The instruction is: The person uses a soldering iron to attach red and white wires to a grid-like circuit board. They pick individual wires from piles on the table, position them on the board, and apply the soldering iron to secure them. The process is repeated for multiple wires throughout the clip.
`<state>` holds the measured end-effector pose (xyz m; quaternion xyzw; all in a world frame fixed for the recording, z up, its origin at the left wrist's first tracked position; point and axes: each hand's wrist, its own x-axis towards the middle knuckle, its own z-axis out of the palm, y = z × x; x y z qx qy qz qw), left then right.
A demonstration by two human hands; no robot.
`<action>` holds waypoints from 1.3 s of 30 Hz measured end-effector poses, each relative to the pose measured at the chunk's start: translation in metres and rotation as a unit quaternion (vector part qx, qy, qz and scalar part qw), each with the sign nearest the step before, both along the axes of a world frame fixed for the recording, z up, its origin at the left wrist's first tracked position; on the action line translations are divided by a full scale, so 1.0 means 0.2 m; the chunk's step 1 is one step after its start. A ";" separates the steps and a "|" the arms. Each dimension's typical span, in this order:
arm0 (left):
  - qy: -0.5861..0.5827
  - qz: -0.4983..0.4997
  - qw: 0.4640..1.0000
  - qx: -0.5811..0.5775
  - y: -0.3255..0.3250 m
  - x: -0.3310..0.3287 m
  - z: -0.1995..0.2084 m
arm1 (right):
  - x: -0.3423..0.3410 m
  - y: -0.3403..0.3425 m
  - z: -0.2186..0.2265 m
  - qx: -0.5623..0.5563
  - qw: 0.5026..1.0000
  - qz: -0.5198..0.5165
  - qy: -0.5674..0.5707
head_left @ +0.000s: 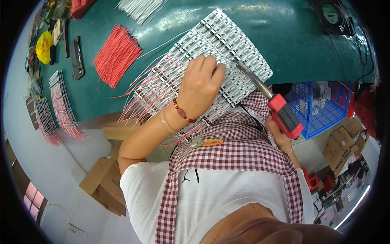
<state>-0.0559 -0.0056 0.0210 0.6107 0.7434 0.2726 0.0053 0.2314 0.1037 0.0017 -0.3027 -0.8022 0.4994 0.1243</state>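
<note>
A large panel of small white boards with black parts point(248, 49) lies slanted over the front edge of the bench. Red and white wires point(140, 97) run off its left side, attached in rows. My left hand point(201, 83) rests on the panel's middle with its fingers curled closed; whatever is pinched at the fingertips is hidden. My right hand point(278, 134) grips a red and black soldering gun point(286, 116) at the panel's right. The gun's metal tip points left and sits close to my left fingers, over the boards.
A bundle of red wires point(118, 55) and a bundle of white wires point(142, 9) lie on the green bench point(178, 24). Wired board strips point(63, 101) rest at the left edge. A blue crate point(315, 122) stands below right, cardboard boxes point(105, 183) below left. A black fan point(331, 16) sits far right.
</note>
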 end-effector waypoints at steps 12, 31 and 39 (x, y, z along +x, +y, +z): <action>0.017 -0.002 0.999 0.033 -0.01 0.02 0.03 | 0.08 -0.01 -0.03 -0.062 0.998 -0.023 -0.012; -0.014 -0.006 1.000 0.005 0.01 0.05 -0.01 | 0.00 0.01 0.07 0.033 0.998 0.032 0.035; -0.005 0.000 1.000 -0.002 0.01 0.05 -0.01 | 0.05 -0.01 0.01 0.030 0.999 0.020 0.035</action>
